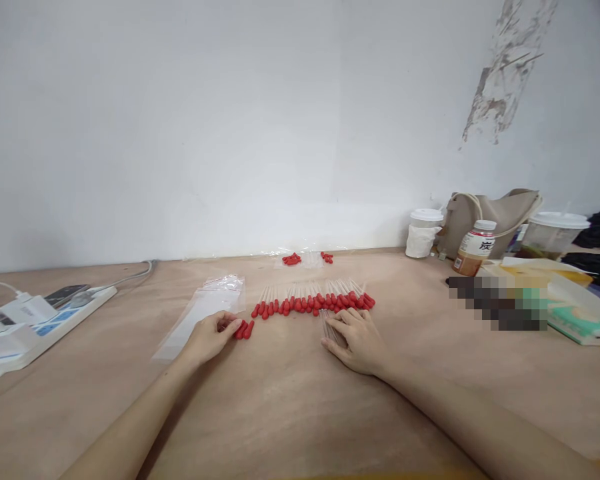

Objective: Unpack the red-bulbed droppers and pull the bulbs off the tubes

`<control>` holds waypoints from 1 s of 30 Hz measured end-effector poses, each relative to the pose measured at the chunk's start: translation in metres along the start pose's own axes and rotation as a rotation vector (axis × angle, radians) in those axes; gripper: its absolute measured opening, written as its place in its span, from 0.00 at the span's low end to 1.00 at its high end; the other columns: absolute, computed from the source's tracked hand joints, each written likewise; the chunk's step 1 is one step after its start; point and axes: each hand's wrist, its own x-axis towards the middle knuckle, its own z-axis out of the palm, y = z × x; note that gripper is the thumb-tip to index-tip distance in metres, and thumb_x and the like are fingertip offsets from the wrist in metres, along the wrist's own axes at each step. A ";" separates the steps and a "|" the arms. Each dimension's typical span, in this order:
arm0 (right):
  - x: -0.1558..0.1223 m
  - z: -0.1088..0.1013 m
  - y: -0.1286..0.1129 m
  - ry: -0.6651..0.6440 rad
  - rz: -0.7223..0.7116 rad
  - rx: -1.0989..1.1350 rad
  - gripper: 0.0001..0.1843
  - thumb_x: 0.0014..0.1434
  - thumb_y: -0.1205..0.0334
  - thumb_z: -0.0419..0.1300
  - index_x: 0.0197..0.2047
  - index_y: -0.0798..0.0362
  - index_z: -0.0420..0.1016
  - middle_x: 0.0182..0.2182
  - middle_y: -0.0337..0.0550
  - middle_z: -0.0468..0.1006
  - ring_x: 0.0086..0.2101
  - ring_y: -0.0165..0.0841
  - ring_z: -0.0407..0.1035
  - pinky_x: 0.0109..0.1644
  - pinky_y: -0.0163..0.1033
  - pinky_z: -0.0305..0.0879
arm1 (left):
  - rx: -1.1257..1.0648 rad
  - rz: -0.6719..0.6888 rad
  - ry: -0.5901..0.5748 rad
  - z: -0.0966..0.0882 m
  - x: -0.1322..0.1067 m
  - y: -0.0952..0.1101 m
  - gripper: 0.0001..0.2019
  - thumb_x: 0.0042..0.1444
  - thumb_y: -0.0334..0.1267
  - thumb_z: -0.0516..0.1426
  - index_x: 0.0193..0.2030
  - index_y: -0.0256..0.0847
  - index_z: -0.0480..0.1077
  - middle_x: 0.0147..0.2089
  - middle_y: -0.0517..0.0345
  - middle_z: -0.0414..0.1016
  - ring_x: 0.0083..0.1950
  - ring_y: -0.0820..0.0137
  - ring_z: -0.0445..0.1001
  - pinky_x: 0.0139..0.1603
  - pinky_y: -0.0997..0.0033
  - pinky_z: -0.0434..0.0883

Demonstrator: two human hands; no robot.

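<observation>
My left hand (210, 339) has its thumb and fingers curled at a few loose red bulbs (244, 329), which look like rubber; its fingertips are partly hidden. My right hand (357, 343) rests on the table with thumb and fingers around a small bunch of thin clear tubes (326, 325). Just beyond both hands lies a row of droppers (300, 305), each a pale thin tube with a red bulb on the end nearer me. The right fingertips are close below the row's right part.
Clear plastic bags (200, 313) lie beyond the left hand. More red bulbs (291, 259) and clear tubes (311, 259) sit by the wall. At left is a power strip (55, 333); at right, a bottle (475, 248), cups (423, 233), a bag (500, 207) and a tissue pack (580, 320).
</observation>
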 end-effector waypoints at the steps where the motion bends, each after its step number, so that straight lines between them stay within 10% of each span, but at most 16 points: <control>1: 0.000 0.000 0.000 -0.004 0.000 0.001 0.16 0.56 0.50 0.52 0.42 0.51 0.71 0.35 0.44 0.71 0.37 0.34 0.61 0.41 0.40 0.49 | 0.038 0.011 0.041 0.000 -0.001 0.001 0.18 0.48 0.52 0.52 0.35 0.40 0.71 0.33 0.55 0.75 0.33 0.65 0.71 0.35 0.69 0.64; 6: 0.000 0.001 0.002 0.000 0.012 0.027 0.17 0.57 0.51 0.51 0.45 0.50 0.69 0.37 0.44 0.72 0.38 0.34 0.62 0.41 0.41 0.50 | 0.211 0.263 0.257 0.010 -0.003 0.017 0.14 0.52 0.47 0.50 0.37 0.41 0.70 0.40 0.54 0.71 0.42 0.63 0.68 0.42 0.67 0.64; 11: -0.001 0.005 0.006 0.038 0.083 0.091 0.15 0.59 0.54 0.49 0.43 0.51 0.69 0.34 0.44 0.72 0.38 0.35 0.62 0.42 0.41 0.51 | 0.366 0.502 0.198 0.033 0.004 0.054 0.12 0.54 0.45 0.51 0.33 0.41 0.69 0.35 0.55 0.69 0.40 0.65 0.66 0.42 0.65 0.62; 30: -0.002 0.012 0.015 0.089 0.142 0.255 0.15 0.57 0.57 0.51 0.46 0.54 0.65 0.34 0.44 0.72 0.38 0.36 0.64 0.45 0.45 0.58 | 0.331 0.324 0.311 0.068 0.026 0.067 0.14 0.58 0.44 0.46 0.25 0.39 0.62 0.30 0.55 0.66 0.37 0.65 0.65 0.38 0.66 0.61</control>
